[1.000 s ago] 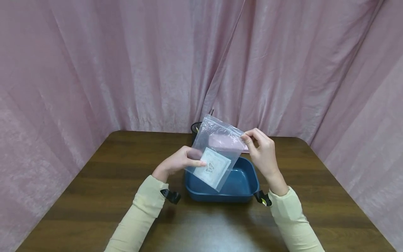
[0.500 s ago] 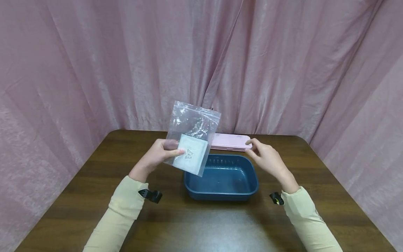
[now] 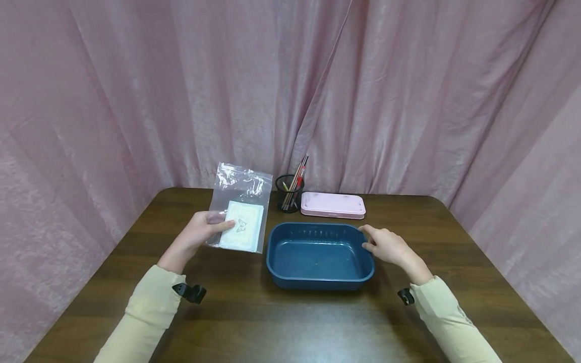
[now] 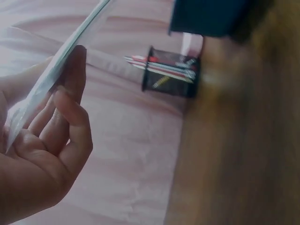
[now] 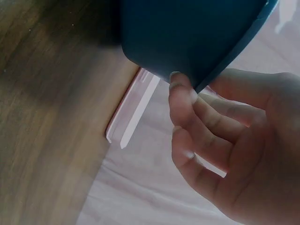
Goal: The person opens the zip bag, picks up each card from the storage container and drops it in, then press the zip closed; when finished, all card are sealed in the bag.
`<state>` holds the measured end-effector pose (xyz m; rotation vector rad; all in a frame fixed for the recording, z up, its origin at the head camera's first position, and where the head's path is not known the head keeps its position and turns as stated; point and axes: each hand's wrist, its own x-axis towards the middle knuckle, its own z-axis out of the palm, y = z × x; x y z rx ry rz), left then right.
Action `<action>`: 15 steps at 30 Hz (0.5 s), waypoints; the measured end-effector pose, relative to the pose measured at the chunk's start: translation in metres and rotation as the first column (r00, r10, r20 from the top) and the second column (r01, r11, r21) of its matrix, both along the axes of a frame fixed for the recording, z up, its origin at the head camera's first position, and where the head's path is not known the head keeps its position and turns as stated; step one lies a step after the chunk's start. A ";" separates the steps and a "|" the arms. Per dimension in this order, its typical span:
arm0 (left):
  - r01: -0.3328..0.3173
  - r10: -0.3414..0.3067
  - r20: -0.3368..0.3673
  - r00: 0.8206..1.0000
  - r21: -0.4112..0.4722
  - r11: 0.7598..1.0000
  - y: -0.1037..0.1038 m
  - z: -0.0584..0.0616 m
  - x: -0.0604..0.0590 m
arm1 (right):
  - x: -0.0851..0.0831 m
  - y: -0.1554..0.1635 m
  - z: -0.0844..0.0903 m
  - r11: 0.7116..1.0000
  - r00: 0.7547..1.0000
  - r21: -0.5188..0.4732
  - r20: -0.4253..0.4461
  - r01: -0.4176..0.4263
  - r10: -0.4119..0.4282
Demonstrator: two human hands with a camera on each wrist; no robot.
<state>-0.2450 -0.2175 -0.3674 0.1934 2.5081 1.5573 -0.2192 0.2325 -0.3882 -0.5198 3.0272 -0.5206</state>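
Note:
My left hand [image 3: 201, 229] pinches a clear zip-lock bag [image 3: 242, 185] near its lower left side, thumb on top and fingers behind. Inside the bag lies a flat white packet with pale blue edges and a butterfly drawing [image 3: 242, 236]. In the left wrist view the bag [image 4: 49, 72] appears nearly edge-on above the curled fingers. A blue plastic basin [image 3: 320, 284] stands mid-table. At its upper right corner my right hand [image 3: 392, 247] grips the rim. The right wrist view shows several fingertips [image 5: 177, 89] against the basin's outer wall, with another finger partly hidden behind the rim.
Behind the basin lies a pink pencil case [image 3: 333, 203]. To its left stands a black mesh pen cup [image 3: 280, 199] holding pencils and pens. Pink curtains [image 3: 218, 91] surround the far side and flanks of the brown wooden table [image 3: 290, 327].
My right hand has let go of the bag's top corner and come down to the basin's rim. My left hand has carried the bag leftward, uncovering the basin, pen cup and pencil case.

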 end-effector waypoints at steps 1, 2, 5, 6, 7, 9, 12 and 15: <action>0.001 -0.001 0.007 1.000 -0.014 1.000 -0.002 -0.003 0.000 | 0.000 0.000 0.000 1.000 1.000 -0.002 -0.002 0.000 0.000; 0.008 -0.007 0.008 1.000 -0.030 1.000 -0.004 -0.005 0.001 | 0.000 0.001 0.000 1.000 1.000 -0.005 -0.001 0.000 0.000; 0.019 -0.018 0.016 1.000 -0.062 0.998 -0.008 -0.013 0.001 | 0.000 0.000 0.001 1.000 1.000 -0.008 0.002 -0.005 0.005; 0.023 -0.022 0.012 1.000 -0.089 0.996 -0.009 -0.015 0.001 | 0.000 0.000 0.001 1.000 1.000 -0.007 0.001 -0.006 0.006; 0.022 -0.021 0.006 1.000 -0.113 0.993 -0.010 -0.017 0.001 | 0.000 0.001 0.001 1.000 1.000 -0.006 -0.001 -0.007 0.007; 0.012 -0.012 0.002 1.000 -0.161 0.987 -0.011 -0.022 0.001 | 0.000 0.001 0.000 1.000 1.000 -0.006 -0.002 -0.008 0.008; -0.007 0.010 0.014 1.000 -0.198 0.980 -0.013 -0.030 0.002 | -0.001 0.002 -0.002 1.000 1.000 -0.006 -0.009 -0.007 0.007; -0.018 0.027 0.038 0.999 -0.206 0.978 -0.015 -0.038 0.003 | -0.001 0.002 -0.004 1.000 1.000 -0.006 -0.012 -0.004 0.004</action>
